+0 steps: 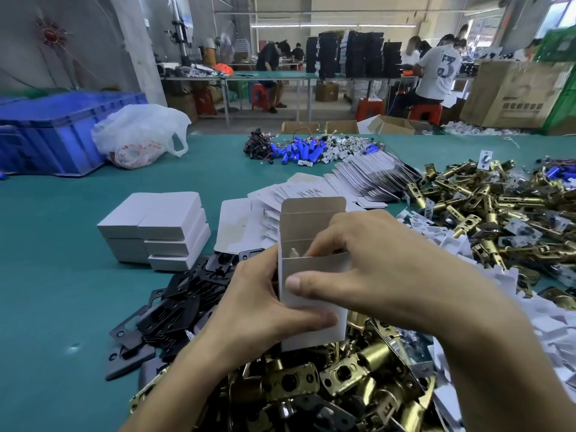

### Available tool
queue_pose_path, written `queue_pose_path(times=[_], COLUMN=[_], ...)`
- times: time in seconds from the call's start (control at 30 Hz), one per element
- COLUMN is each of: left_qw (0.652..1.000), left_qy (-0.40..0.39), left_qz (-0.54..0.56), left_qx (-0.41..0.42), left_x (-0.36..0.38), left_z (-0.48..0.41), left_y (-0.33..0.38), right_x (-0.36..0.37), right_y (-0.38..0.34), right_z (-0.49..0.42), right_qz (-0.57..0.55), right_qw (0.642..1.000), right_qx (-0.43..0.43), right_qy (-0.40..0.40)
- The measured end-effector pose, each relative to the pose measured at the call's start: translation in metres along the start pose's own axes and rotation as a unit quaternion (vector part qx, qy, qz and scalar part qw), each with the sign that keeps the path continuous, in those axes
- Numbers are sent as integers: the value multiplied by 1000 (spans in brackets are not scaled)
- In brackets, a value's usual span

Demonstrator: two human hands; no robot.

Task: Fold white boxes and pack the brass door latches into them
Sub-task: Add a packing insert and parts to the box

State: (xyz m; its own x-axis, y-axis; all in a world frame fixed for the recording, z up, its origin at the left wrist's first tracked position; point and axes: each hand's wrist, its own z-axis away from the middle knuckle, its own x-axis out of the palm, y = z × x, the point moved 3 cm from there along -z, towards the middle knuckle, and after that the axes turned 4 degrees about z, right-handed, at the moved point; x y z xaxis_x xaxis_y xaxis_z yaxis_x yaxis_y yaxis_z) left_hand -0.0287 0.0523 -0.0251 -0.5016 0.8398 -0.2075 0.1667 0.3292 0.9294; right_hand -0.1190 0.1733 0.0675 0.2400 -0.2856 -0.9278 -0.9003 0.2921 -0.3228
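Brass door latches heaped at 6 o'clock, directly under the work and touching the forearms; far too many to count. One white box held just above that heap, long axis upright, open mouth toward 12 o'clock, lid flap standing up behind it. Left hand makes the lower grip: fingers wrapped round the left wall, thumb flat across the front panel. Right hand makes the upper grip: thumb on the front panel, fingers curled over the right rim into the mouth. A pale shape shows inside the mouth; flap or part, cannot tell. Key relation, as I judge it: the mouth faces away from the near heap, so a latch must be lifted from 6 o'clock and turned end-on to the box's upright axis. Right hand sits nearer the mouth, and also nearer the second latch heap at 2 to 3 o'clock, so it seems the one to fetch while the left steadies. Counts: two hands, one open box, two latch heaps. Finished boxes stacked at 10 o'clock, at least five, hidden ones uncertain. Flat box blanks fanned at 12 to 1 o'clock, uncounted. Black plates piled at 8 to 9 o'clock on the green bench.
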Motion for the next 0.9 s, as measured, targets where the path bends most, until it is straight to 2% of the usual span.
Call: queue_pose_path(times=[0.17,0.37,0.53,0.67,0.77,0.9], left_qw=[1000,1000,999,999,997,992], left_qy=[5,-5,5,22,47,69], left_qz=[12,24,36,23,7,4], left_qx=[-11,8,9,24,60,104], left_x=[0,2,2,0,0,2], left_z=[0,0,0,2,2,4], left_y=[-3,1,-2,1,4,8], right_x=[8,8,17,19,19,17], right_y=[3,13,9,10,16,32], right_z=[0,4,3,3,6,15], right_qz=[11,-92,-35,-49,-122,-248], right_qw=[1000,993,998,997,987,945], right_qx=[-10,-22,-48,-47,-40,-11], right_qy=[0,72,25,25,93,213])
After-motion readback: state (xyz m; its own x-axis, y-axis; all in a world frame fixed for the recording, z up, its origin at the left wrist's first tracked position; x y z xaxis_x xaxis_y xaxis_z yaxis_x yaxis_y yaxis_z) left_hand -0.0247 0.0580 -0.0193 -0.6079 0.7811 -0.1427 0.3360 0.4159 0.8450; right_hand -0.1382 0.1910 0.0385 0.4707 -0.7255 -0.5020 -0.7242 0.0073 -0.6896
